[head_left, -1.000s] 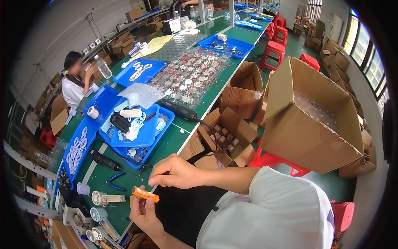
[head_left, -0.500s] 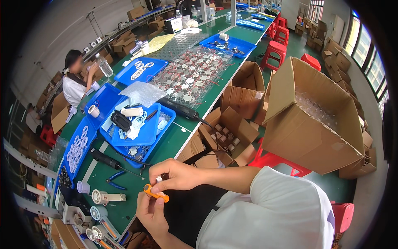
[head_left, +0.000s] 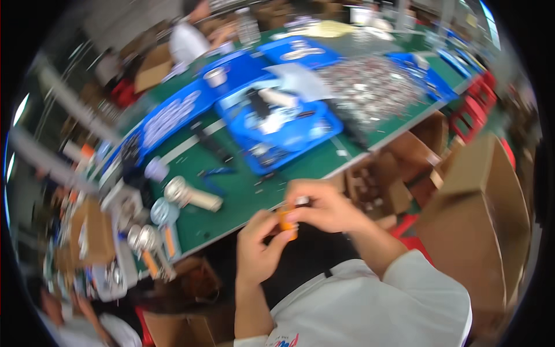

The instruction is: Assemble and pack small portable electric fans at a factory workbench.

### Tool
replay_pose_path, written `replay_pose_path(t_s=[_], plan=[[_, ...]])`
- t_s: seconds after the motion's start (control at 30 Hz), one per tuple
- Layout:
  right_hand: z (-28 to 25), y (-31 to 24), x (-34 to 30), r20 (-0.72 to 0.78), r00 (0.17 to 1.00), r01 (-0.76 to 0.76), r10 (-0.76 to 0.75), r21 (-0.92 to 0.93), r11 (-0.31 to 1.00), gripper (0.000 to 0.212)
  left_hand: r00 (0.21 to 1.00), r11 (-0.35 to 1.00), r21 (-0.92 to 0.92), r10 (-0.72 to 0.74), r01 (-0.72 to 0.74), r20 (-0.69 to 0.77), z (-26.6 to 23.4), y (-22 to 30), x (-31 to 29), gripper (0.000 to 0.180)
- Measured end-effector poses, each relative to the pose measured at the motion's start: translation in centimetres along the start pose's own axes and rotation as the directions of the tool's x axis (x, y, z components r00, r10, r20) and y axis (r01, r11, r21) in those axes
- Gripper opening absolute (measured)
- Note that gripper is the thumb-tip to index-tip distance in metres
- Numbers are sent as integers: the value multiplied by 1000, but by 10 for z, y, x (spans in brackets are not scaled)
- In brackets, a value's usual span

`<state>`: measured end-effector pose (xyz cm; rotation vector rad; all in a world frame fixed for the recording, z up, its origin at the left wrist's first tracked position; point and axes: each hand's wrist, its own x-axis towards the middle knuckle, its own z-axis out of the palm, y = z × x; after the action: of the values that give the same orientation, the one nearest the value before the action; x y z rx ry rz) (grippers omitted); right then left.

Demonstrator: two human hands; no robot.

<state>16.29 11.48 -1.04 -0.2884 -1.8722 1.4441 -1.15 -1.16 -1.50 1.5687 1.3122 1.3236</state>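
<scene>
Orange cylinder [head_left: 287, 224]: located between the two hands, in front of the person's body and off the desk edge; it stands steeply in view, where a second ago it lay nearly level.
Left hand [head_left: 259, 250]: fingers grasping the cylinder, thumb against its lower part.
Right hand [head_left: 324, 206]: fingers pinching a small white piece [head_left: 302, 201], the thumb at the cylinder's upper part; a second ago this hand was apart from it. Exact contact is blurred.
Significance: judged as two-handed work on one part; whether piece and cylinder are joined cannot be told.
Desk [head_left: 248, 188]: a white handheld fan [head_left: 195, 197] lies nearest the left hand, with blue pliers [head_left: 219, 171] beyond, both untouched.
Blue tray [head_left: 303, 151]: loaded with mixed parts, past the right hand.
View: swung and motion-blurred; another person [head_left: 110, 327] now shows at lower left.
</scene>
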Motion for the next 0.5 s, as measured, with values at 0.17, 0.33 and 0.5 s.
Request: replay_pose_path(t_s=[0.17, 0.33, 0.5], plan=[[-5, -9, 1, 87, 996, -14, 23, -101, 995, 23, 1000, 996, -89, 15, -14, 7, -6, 12, -3, 23], [-8, -13, 1, 145, 989, 11, -1, -70, 997, 16, 996, 984, -175, -21, 36, 88, -16, 10, -7, 22], [0, -9, 10, 153, 988, 50, -34, -100, 994, 16, 998, 965, -254, -65, 68, 22, -15, 5, -11, 34]])
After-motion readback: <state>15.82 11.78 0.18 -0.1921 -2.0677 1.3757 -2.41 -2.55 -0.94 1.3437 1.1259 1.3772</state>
